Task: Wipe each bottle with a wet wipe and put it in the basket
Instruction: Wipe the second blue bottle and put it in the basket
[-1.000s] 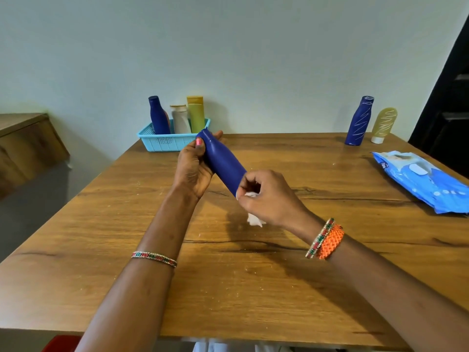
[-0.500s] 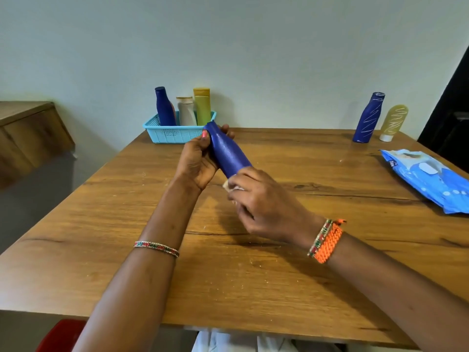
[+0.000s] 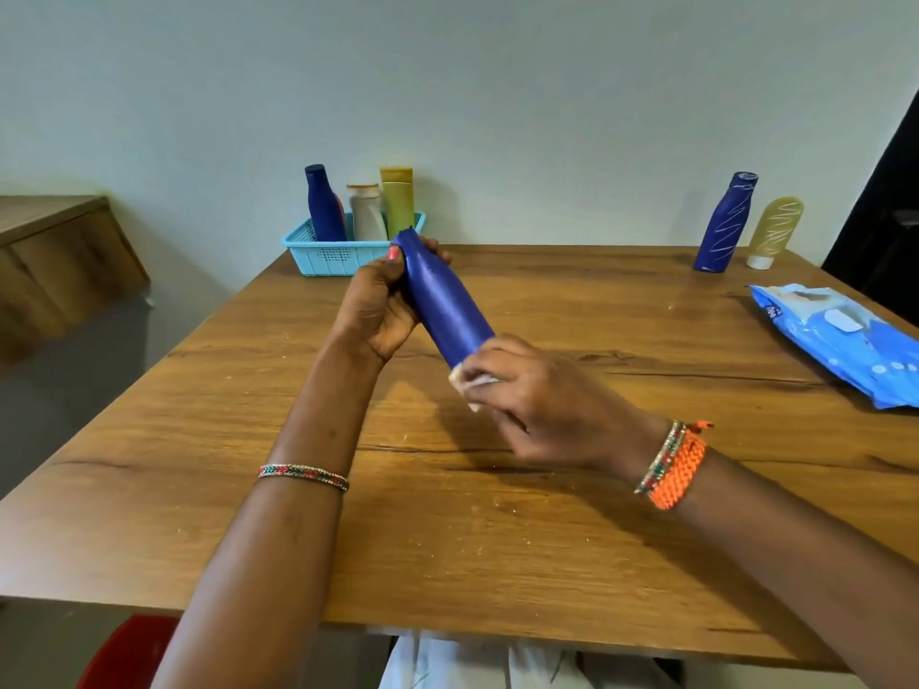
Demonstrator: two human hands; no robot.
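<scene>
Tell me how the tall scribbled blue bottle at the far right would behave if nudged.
The scribbled blue bottle stands tall on a narrow base, so it would probably tip rather than slide. Its round body would likely roll once down. It might knock the yellow bottle beside it.

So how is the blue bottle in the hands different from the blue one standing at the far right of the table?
The held blue bottle lies tilted in the air, gripped by the left hand and rubbed with a wipe by the right hand; the far blue bottle stands upright on the table, untouched. The held one looks plain; the far one shows pale scribbled streaks. Both are dark blue and similarly shaped.
</scene>
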